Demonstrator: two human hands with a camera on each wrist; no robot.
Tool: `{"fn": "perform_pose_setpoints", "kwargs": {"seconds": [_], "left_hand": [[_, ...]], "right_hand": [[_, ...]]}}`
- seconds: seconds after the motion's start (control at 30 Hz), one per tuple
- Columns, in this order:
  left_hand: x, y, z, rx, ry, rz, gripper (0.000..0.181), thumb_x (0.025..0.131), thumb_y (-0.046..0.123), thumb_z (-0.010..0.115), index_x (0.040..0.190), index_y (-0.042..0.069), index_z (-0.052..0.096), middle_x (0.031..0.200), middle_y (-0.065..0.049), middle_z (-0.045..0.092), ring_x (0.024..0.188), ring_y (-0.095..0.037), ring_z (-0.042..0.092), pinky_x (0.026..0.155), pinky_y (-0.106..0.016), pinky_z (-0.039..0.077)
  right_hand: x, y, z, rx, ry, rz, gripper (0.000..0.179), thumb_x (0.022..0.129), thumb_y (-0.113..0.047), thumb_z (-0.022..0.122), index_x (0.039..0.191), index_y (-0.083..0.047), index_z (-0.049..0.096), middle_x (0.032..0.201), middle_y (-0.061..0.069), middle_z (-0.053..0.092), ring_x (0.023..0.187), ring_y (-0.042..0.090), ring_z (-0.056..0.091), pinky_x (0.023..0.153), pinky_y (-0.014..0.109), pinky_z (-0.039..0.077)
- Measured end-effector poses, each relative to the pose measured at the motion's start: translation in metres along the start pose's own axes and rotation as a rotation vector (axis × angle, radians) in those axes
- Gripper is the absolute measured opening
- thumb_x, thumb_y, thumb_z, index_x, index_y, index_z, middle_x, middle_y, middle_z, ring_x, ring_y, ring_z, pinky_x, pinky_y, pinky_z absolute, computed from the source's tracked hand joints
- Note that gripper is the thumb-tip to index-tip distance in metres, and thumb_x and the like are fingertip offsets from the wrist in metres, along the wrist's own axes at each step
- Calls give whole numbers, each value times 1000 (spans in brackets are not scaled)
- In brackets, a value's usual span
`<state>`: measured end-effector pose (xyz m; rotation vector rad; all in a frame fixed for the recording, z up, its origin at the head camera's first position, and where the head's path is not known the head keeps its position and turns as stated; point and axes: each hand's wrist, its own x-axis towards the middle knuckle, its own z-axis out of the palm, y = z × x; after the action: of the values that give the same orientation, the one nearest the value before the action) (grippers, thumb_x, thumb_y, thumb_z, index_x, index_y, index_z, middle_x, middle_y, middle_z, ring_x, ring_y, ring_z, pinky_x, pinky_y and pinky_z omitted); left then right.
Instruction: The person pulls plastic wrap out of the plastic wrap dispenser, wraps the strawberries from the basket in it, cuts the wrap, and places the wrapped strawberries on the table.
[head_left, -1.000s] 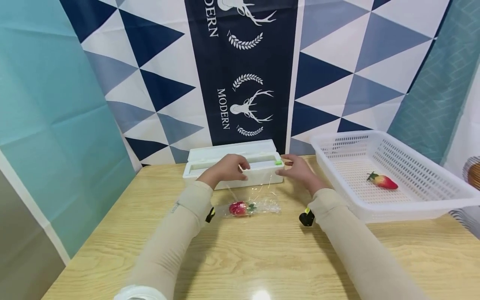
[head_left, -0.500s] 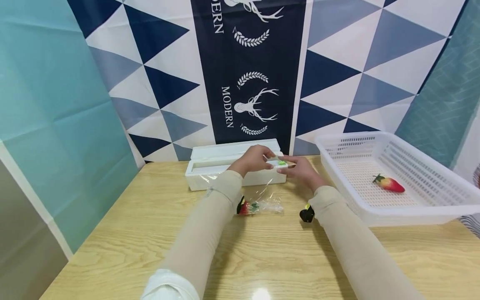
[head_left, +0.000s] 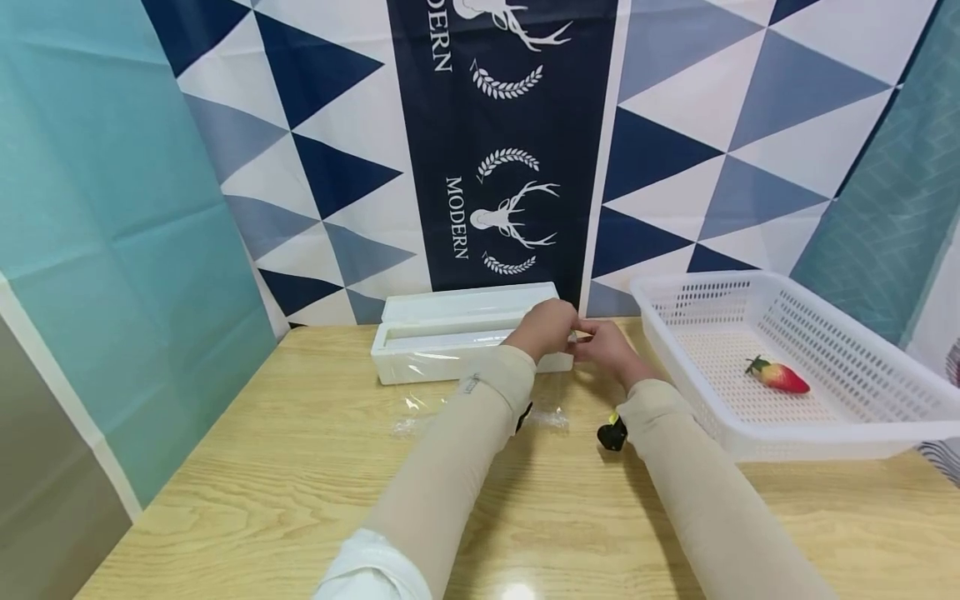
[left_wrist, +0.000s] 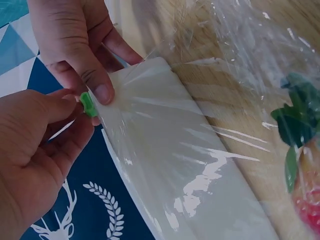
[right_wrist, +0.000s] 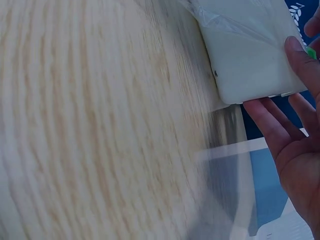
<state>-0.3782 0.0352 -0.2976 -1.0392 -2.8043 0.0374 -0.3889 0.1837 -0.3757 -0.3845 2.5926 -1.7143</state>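
Note:
A white cling film dispenser box (head_left: 420, 364) stands at the back of the table with its lid raised. My left hand (head_left: 550, 327) is at its right end; the left wrist view shows its thumb and fingers pinching a small green slide cutter (left_wrist: 88, 104) on the box edge. My right hand (right_wrist: 295, 150) grips that same end, thumb on the front face and fingers against the end. Clear cling film (left_wrist: 240, 30) stretches over the box front onto the table. A strawberry (left_wrist: 307, 195) with green leaves lies under film; in the head view my left forearm hides it.
A white perforated plastic basket (head_left: 817, 429) stands on the right of the wooden table (head_left: 247, 467), holding another strawberry (head_left: 780, 377). Patterned cloth (head_left: 502, 125) hangs close behind the box. Dark wrist-camera parts show under both sleeves.
My left hand has moved right along the box to its right end and now meets the right hand there, covering the green cutter. My right hand has stayed at the box end.

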Motion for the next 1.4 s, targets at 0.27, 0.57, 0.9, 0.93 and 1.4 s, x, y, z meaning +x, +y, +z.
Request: {"fn": "perform_pose_setpoints", "kwargs": {"seconds": [0.27,0.57,0.9,0.93,1.4], "left_hand": [[-1,-1,-2,122,13,-47,15,84,16,75,98,11,73,94,-2,70,88,-15,64,84,-30,52],[-2,-5,2,119,91,-89,15,87,10,69,100,14,74,97,0,72,89,-14,65,83,-31,53],[-8,-16,0,66,83,-128,19,95,5,57,98,13,74,96,-1,71,90,-14,65,84,-30,52],[-9,-18,0,69,85,-132,19,95,5,56,97,12,73,96,-1,71,90,-15,65,84,-30,52],[-23,-35,10,85,50,-125,14,93,10,59,90,11,73,90,-3,70,84,-18,65,81,-33,52]], "right_hand": [[4,-4,4,-11,25,-17,49,88,9,60,136,5,52,142,24,47,114,37,59,76,29,57],[4,-13,0,-18,10,-32,51,89,-1,68,138,1,51,141,24,48,101,22,65,81,40,56],[9,-6,-1,-30,-3,-54,57,87,-13,75,138,-1,53,151,15,38,97,16,63,80,38,57],[9,-5,-2,-30,0,-56,56,87,-13,75,138,-2,54,152,15,37,95,15,64,79,37,57],[5,2,1,9,0,-27,58,86,-12,75,139,-4,53,154,18,31,86,4,64,77,32,57]]}}
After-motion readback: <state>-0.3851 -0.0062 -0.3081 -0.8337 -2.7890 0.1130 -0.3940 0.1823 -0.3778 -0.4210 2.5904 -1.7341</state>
